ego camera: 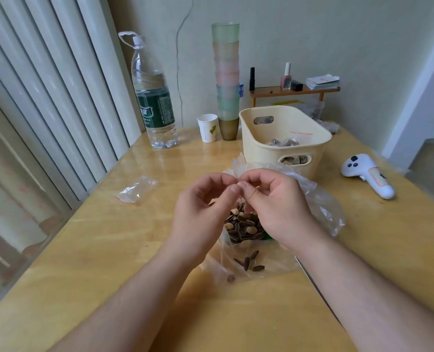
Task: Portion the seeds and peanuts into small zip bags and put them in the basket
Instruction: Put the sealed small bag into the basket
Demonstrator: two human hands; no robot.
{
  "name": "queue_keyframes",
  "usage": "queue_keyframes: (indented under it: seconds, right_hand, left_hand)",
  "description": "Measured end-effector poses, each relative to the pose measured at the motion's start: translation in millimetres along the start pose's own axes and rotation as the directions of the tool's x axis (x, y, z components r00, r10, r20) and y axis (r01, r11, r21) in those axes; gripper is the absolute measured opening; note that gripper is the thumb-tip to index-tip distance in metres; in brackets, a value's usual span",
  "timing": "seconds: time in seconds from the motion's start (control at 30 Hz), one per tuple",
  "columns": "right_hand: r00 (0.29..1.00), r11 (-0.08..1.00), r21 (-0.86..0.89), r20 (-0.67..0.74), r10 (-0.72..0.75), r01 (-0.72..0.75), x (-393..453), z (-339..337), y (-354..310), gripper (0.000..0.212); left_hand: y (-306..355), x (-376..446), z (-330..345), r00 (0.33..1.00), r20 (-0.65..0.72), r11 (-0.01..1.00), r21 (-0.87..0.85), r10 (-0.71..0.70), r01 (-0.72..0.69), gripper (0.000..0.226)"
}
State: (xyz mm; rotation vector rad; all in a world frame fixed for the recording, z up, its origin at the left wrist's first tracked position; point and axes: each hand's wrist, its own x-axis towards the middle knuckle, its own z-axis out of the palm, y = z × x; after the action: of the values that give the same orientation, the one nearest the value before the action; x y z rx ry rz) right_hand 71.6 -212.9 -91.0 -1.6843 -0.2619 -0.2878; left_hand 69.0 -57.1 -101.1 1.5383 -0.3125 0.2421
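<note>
From the head view, what the fingertips pinch is hard to make out: the left hand (205, 207) and right hand (274, 209) meet with curled fingers on a thin clear zip bag (238, 168), mostly hidden behind them. Below, a crinkled plastic bag (322, 207) holds striped seeds and pale peanuts (243, 227). The cream plastic basket (284, 138) stands just beyond on the glossy wooden bench (109, 250); filled bags show through its handle slot.
</note>
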Motion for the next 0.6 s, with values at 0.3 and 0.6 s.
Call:
queue_keyframes:
  seconds: [0.3,0.6]
  right_hand:
    - [0.999,0.998,0.04,0.026,0.047,-0.048,-0.9,0.6,-0.2,0.015]
    - [0.965,0.999,-0.025,-0.258,-0.037,0.032,2.2,-0.8,-0.6,0.014]
  left_hand:
    - [0.5,1.5,-1.2,0.995,-0.064,0.997,-0.007,-0.075,0.075,0.006]
    - [6.4,0.7,-4.0,0.965,-0.231,0.967,0.248,0.123,-0.064,0.014]
